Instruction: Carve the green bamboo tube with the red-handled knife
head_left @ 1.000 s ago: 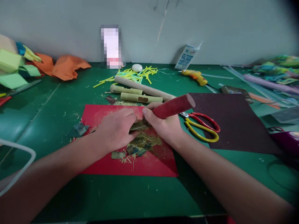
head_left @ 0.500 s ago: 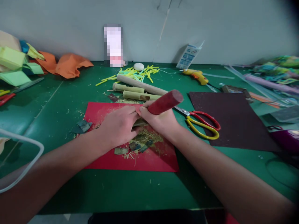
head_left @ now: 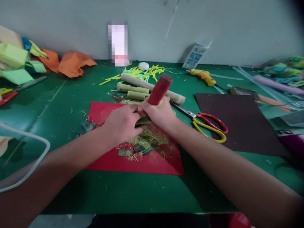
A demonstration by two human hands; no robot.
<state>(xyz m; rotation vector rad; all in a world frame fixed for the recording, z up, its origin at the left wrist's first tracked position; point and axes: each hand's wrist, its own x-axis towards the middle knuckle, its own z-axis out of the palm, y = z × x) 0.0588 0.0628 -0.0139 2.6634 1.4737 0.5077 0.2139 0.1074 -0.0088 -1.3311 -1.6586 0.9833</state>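
Observation:
My right hand (head_left: 162, 115) is wrapped round the thick red handle of a tool (head_left: 161, 89), whose working end is hidden by my fingers. The handle points up, leaning slightly right. Against it, my left hand (head_left: 124, 122) is closed on a bamboo piece (head_left: 144, 121), mostly covered by both hands. Under them lies a red sheet (head_left: 106, 163) strewn with bamboo shavings (head_left: 149, 139) and dark flat chips (head_left: 125, 152). Just beyond my hands rest two cut bamboo tubes (head_left: 134, 88) and a longer pale wooden stick (head_left: 140, 83).
Scissors (head_left: 209, 125) with red and yellow handles lie right of my hands, partly over a dark brown sheet (head_left: 237, 126). Behind are yellow-green straw pieces (head_left: 114, 78), a white oval object (head_left: 143, 66) and a yellow glue gun (head_left: 205, 77). Orange crumpled sheets (head_left: 76, 63) lie back left.
The red handle has swung more upright and to the left as my right hand turned. My left hand stays on the bamboo piece. The whole view has shifted slightly.

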